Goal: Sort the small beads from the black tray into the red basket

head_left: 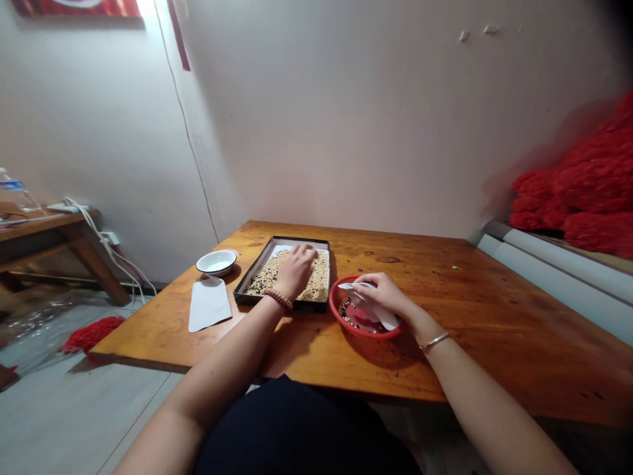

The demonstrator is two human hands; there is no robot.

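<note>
A black-rimmed tray [281, 303] holds many pale beans with dark ones among them. Over its middle is my left hand [295, 272], wearing a beaded bracelet, its fingers curled together; what they hold, if anything, is too small to name. My right hand [386, 294], with a silver bangle, grips a folded white paper [372, 311] inside the red basket [366, 333]. Dark and pale beans [347, 311] lie in the basket's left side, and the paper and hand hide part of its inside.
Left of the tray are a white bowl [216, 262] and a white sheet [210, 306] on the wooden table [425, 277]. Red yarn-like bundles [588, 181] rest on a pale surface at the right. A small side table [74, 231] with a bottle [18, 191] stands far left.
</note>
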